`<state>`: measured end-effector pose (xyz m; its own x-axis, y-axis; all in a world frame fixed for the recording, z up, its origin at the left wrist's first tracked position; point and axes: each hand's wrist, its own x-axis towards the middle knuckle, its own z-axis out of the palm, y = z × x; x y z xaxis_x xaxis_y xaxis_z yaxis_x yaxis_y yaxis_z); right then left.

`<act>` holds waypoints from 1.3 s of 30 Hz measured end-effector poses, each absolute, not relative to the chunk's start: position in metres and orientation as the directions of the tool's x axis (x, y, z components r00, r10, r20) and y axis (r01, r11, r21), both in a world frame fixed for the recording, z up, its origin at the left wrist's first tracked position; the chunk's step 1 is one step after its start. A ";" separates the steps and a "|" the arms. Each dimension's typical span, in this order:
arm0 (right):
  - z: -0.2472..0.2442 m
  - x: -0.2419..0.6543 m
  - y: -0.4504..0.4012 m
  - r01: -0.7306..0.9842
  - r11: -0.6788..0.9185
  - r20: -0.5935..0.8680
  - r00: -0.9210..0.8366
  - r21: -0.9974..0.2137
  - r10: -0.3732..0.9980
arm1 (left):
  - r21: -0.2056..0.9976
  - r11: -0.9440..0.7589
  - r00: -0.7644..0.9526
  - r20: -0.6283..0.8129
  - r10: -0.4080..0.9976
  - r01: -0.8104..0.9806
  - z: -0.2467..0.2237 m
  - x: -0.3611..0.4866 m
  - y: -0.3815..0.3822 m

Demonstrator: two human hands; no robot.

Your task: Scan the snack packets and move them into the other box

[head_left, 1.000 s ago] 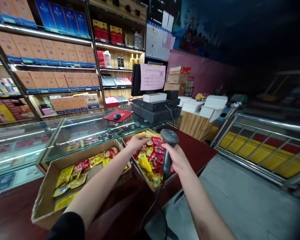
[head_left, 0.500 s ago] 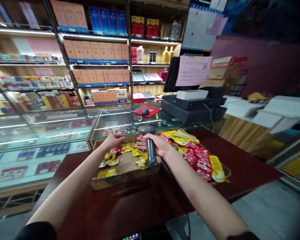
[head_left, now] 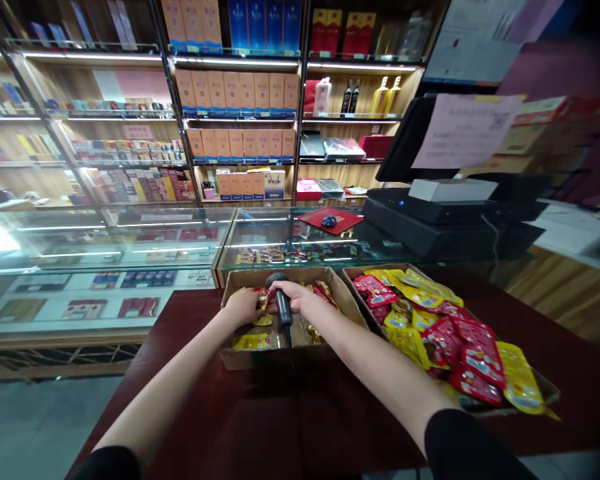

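Observation:
My right hand [head_left: 297, 298] grips the handle of a dark barcode scanner [head_left: 281, 304], its head pointing down into the left cardboard box [head_left: 250, 357]. That box holds a few yellow and red snack packets [head_left: 251, 342]. My left hand [head_left: 242, 306] reaches into the same box and rests on a packet beside the scanner head; whether it grips the packet I cannot tell. A second cardboard box [head_left: 550, 392] to the right is heaped with red and yellow packets [head_left: 445, 337]. Both boxes stand on a dark red table [head_left: 260, 427].
A glass display counter [head_left: 130, 240] runs behind the boxes, with a red mouse pad and mouse [head_left: 330, 220] on it. A black cash register with a screen and pink notice [head_left: 450, 200] stands at the right. Shelves of boxed goods [head_left: 235, 93] fill the back wall.
The view has swung left. Both hands moved from the full right-hand box over to the left box, the scanner still in my right hand and now lowered into it.

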<state>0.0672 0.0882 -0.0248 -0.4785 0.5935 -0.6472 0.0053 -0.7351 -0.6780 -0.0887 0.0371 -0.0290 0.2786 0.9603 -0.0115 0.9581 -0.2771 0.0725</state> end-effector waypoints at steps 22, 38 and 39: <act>0.009 0.151 0.039 -0.292 -0.322 -0.291 -0.147 -0.901 0.945 | 0.914 0.314 0.385 -0.201 0.901 -0.258 0.002 -0.042 0.045; -0.001 0.164 0.015 -0.206 -0.167 -0.188 0.089 -0.964 0.978 | 0.890 0.266 0.405 -0.103 0.908 -0.369 -0.024 -0.009 0.046; 0.001 0.162 0.015 -0.201 -0.170 -0.191 0.090 -0.965 0.977 | 0.895 0.251 0.386 -0.098 0.917 -0.369 -0.023 -0.010 0.045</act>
